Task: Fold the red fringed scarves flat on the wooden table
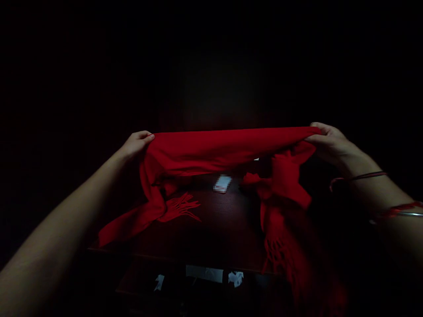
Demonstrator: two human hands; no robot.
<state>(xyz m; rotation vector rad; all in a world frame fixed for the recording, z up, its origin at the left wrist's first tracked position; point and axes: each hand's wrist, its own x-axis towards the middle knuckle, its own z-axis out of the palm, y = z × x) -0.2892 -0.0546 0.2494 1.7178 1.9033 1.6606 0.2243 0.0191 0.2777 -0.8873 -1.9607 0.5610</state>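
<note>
A red scarf (211, 149) with fringed ends is stretched between my two hands above a dark table. My left hand (137, 141) pinches its upper left corner, thumb and fingers closed on the cloth. At the other end, my right hand (327, 136) grips the upper right corner. Below the left hand, one end of the scarf droops onto the tabletop, its fringe spread out. The other end hangs in folds under the right hand, with its fringe past the table's front edge.
The dark wooden table (224, 233) lies under the scarf. On it is a small white, blurred-out object (222, 183). Under the tabletop, pale paper-like pieces (205, 273) show on a lower level. The surroundings are very dark.
</note>
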